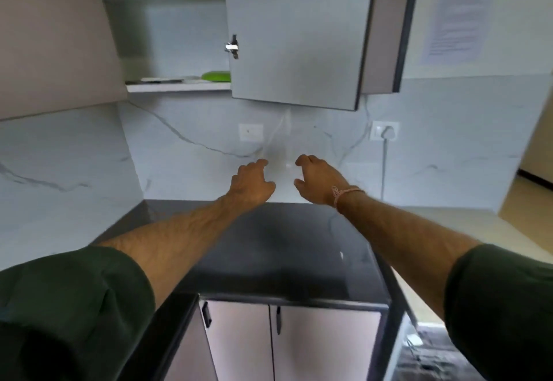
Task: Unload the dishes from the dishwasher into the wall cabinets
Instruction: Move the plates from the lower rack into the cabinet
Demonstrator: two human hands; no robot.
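On the open wall cabinet's shelf (pixel 179 86) lies a green dish (pixel 216 76). Lower down, the left hand (pixel 251 183) and right hand (pixel 320 180) flank a faint clear shape (pixel 281 147), perhaps a glass. Their fingers curl inward, but I cannot tell whether they grip it. Lifted carelessly, it could strike the cabinet door (pixel 293 36) overhead or slip onto the tabletop (pixel 269 246).

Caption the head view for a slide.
The left hand and right hand hold a clear container below the open cabinet.
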